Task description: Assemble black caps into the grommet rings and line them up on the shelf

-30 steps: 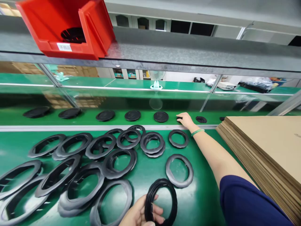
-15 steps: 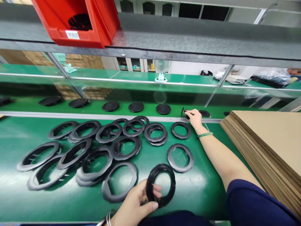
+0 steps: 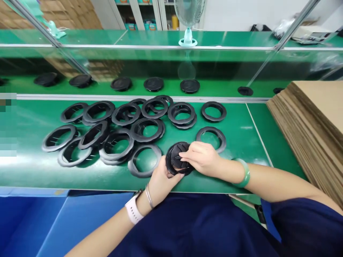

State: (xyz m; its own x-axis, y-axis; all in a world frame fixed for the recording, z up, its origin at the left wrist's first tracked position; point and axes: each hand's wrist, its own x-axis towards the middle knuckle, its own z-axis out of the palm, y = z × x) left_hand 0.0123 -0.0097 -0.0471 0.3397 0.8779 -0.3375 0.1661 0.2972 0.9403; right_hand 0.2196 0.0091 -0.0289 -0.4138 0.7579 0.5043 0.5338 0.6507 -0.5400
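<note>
Near the front edge of the green table [image 3: 241,128], my left hand [image 3: 160,180] grips a black ring [image 3: 175,160] from below. My right hand [image 3: 202,159] lies on top of it, fingers pressing a black round disc into the ring. The two parts sit together between both hands. Several loose black rings [image 3: 118,125] lie spread over the table to the left and behind. One ring [image 3: 211,137] rests just behind my right hand.
Behind a metal rail, a green conveyor belt [image 3: 219,89] carries a row of black discs [image 3: 153,84]. At the right is a stack of flat cardboard sheets [image 3: 313,117]. A small fan [image 3: 188,21] stands on the far bench. A blue bin [image 3: 40,221] sits below at left.
My right hand took a disc from the conveyor and came back to the ring in my left hand. The view has tilted down; the red bin is out of sight.
</note>
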